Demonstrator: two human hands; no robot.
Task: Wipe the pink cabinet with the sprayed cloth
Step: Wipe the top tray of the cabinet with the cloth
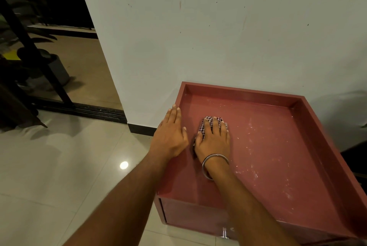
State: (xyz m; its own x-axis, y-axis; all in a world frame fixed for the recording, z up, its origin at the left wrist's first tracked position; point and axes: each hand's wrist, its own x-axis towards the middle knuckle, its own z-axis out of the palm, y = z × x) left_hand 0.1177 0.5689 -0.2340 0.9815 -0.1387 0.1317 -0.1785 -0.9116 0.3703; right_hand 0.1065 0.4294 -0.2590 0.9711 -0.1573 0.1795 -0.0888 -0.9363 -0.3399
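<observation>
Wiping was under way: the cloth (206,126) was pressed flat under the right hand (213,140) at nine o'clock on the cabinet (268,146) top. The left hand (170,136), open, was laid on the nine-o'clock rim. White specks (252,132) toward three o'clock were judged to need the next strokes.

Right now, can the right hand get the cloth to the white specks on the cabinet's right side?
Probably yes: right hand presses the cloth flat on the cabinet, and nothing lies between it and the specks.

Pink cabinet (268,146), red-and-white checked cloth (208,121), white wall (198,27), silver bangle (215,156)
</observation>
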